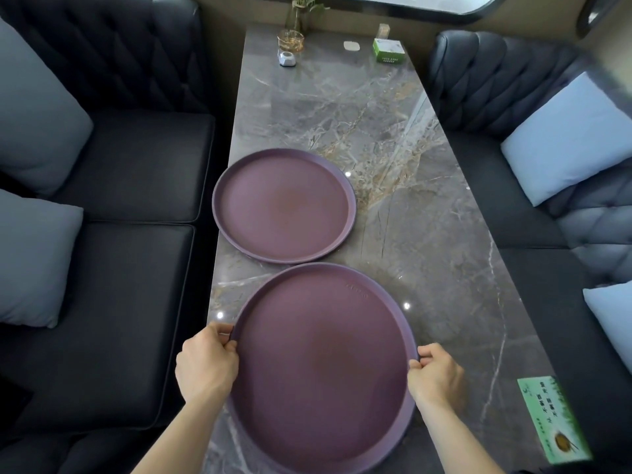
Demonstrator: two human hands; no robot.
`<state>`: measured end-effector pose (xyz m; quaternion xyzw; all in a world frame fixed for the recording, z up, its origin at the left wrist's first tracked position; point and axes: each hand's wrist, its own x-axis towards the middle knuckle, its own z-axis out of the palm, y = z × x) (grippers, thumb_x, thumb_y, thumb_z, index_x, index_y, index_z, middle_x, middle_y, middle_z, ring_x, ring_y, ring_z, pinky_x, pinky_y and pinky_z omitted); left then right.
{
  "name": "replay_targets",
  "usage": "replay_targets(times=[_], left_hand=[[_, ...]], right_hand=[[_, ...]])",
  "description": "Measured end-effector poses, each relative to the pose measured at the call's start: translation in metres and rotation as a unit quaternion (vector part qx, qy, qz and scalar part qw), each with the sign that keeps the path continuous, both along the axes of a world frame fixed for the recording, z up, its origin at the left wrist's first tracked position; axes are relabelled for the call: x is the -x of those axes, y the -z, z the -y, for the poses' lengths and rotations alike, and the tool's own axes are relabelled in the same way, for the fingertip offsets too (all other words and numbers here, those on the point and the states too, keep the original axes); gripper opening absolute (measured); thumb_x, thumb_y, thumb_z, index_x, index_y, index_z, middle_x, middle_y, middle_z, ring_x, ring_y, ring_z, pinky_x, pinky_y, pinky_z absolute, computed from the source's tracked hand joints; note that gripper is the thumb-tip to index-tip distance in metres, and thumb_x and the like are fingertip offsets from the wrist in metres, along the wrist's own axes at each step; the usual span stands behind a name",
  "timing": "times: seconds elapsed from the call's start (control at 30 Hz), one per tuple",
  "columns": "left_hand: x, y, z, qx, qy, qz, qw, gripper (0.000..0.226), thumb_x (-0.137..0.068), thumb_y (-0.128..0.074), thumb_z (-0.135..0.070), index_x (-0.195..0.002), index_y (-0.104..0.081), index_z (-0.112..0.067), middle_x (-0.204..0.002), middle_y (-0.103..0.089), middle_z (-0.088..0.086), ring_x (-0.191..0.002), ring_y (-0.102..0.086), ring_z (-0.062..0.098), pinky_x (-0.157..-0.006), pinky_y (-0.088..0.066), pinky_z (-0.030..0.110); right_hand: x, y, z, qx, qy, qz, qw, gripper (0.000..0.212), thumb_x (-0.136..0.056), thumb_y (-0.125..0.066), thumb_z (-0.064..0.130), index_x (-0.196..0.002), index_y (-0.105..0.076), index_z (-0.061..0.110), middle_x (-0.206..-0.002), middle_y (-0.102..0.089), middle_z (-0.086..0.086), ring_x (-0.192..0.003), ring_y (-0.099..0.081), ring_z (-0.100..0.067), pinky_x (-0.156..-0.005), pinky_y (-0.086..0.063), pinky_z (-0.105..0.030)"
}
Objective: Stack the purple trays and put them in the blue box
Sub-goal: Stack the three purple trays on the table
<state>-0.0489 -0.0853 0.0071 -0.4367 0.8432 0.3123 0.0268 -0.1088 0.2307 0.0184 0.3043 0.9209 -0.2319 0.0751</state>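
Two round purple trays lie on a grey marble table [393, 138]. The near purple tray [325, 364] is gripped on both sides: my left hand [205, 362] pinches its left rim and my right hand [436, 374] pinches its right rim. The far purple tray [284, 205] sits flat beyond it, overhanging the table's left edge a little; I cannot tell whether the two trays touch. No blue box is in view.
Dark tufted sofas with pale cushions [564, 138] flank the table on both sides. At the far end stand a glass vase with greenery [297, 15], an amber glass dish [290, 41], a small white object [286, 59] and a green box [388, 50]. A green card [554, 419] lies near right.
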Motion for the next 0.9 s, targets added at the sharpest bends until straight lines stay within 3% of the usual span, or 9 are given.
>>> replay_targets(times=[0.13, 0.27, 0.37, 0.47, 0.57, 0.67, 0.77, 0.83, 0.9], left_hand=[[0.004, -0.003, 0.008, -0.027, 0.011, 0.025, 0.999, 0.022, -0.08, -0.067, -0.02, -0.098, -0.07, -0.034, -0.093, -0.074, -0.013, -0.086, -0.064, 0.021, -0.072, -0.046, 0.033], [0.019, -0.008, 0.016, -0.045, -0.004, 0.016, 0.999, 0.03, -0.082, -0.065, -0.037, -0.111, -0.067, -0.032, -0.102, -0.074, -0.012, -0.099, -0.065, 0.025, -0.076, -0.048, 0.036], [0.048, -0.012, 0.023, -0.074, -0.042, -0.005, 0.996, 0.034, -0.083, -0.062, -0.042, -0.115, -0.065, -0.03, -0.104, -0.072, -0.012, -0.097, -0.064, 0.023, -0.077, -0.047, 0.036], [0.086, -0.014, 0.031, -0.095, -0.08, -0.03, 0.992, 0.037, -0.084, -0.062, -0.042, -0.119, -0.063, -0.028, -0.107, -0.071, -0.01, -0.093, -0.06, 0.019, -0.082, -0.046, 0.036], [0.123, -0.013, 0.041, -0.115, -0.101, -0.048, 0.987, 0.043, -0.084, -0.064, -0.04, -0.124, -0.06, -0.027, -0.115, -0.07, -0.006, -0.104, -0.062, 0.021, -0.092, -0.048, 0.041], [0.159, -0.009, 0.053, -0.117, -0.123, -0.058, 0.984, 0.051, -0.083, -0.066, -0.039, -0.13, -0.055, -0.024, -0.122, -0.068, -0.003, -0.11, -0.062, 0.023, -0.09, -0.047, 0.039], [0.188, -0.003, 0.065, -0.126, -0.155, -0.074, 0.977, 0.055, -0.082, -0.067, -0.038, -0.133, -0.052, -0.023, -0.124, -0.066, -0.002, -0.11, -0.061, 0.024, -0.086, -0.045, 0.037], [0.202, 0.002, 0.073, -0.122, -0.17, -0.079, 0.975, 0.056, -0.082, -0.068, -0.036, -0.133, -0.052, -0.023, -0.125, -0.065, -0.001, -0.112, -0.061, 0.025, -0.089, -0.046, 0.039], [0.211, 0.005, 0.079, -0.115, -0.179, -0.077, 0.974, 0.06, -0.081, -0.069, -0.035, -0.136, -0.049, -0.023, -0.129, -0.064, 0.001, -0.115, -0.06, 0.027, -0.094, -0.047, 0.042]], right_hand=[[0.003, -0.002, -0.006, 0.016, -0.01, 0.036, 0.999, 0.015, -0.086, -0.066, 0.017, -0.099, -0.063, 0.023, -0.095, -0.07, -0.001, -0.089, -0.062, -0.029, -0.072, -0.05, -0.036], [0.021, -0.008, -0.012, 0.023, -0.016, 0.005, 1.0, 0.026, -0.087, -0.066, 0.028, -0.112, -0.064, 0.022, -0.107, -0.071, -0.003, -0.104, -0.061, -0.03, -0.085, -0.05, -0.04], [0.058, -0.012, -0.008, 0.043, -0.036, -0.015, 0.998, 0.031, -0.086, -0.067, 0.027, -0.116, -0.064, 0.02, -0.105, -0.071, -0.005, -0.105, -0.061, -0.03, -0.09, -0.049, -0.042], [0.108, -0.012, 0.006, 0.077, -0.072, -0.019, 0.994, 0.028, -0.083, -0.068, 0.028, -0.111, -0.067, 0.022, -0.098, -0.072, -0.002, -0.101, -0.062, -0.027, -0.089, -0.048, -0.037], [0.16, -0.007, 0.029, 0.133, -0.094, -0.014, 0.987, 0.02, -0.08, -0.072, 0.027, -0.099, -0.072, 0.022, -0.084, -0.072, 0.002, -0.089, -0.067, -0.024, -0.087, -0.052, -0.038], [0.21, 0.001, 0.053, 0.172, -0.101, -0.023, 0.98, 0.012, -0.078, -0.073, 0.028, -0.089, -0.074, 0.023, -0.077, -0.072, 0.006, -0.077, -0.071, -0.021, -0.08, -0.058, -0.044], [0.256, 0.009, 0.076, 0.185, -0.114, -0.044, 0.975, 0.007, -0.077, -0.073, 0.029, -0.083, -0.07, 0.028, -0.073, -0.067, 0.014, -0.081, -0.07, -0.019, -0.075, -0.054, -0.033], [0.279, 0.014, 0.091, 0.189, -0.118, -0.046, 0.974, 0.012, -0.078, -0.074, 0.029, -0.089, -0.07, 0.03, -0.078, -0.066, 0.016, -0.089, -0.068, -0.018, -0.078, -0.047, -0.028], [0.295, 0.017, 0.103, 0.195, -0.123, -0.034, 0.973, 0.029, -0.079, -0.074, 0.029, -0.107, -0.069, 0.028, -0.097, -0.07, 0.007, -0.1, -0.065, -0.019, -0.087, -0.047, -0.031]])
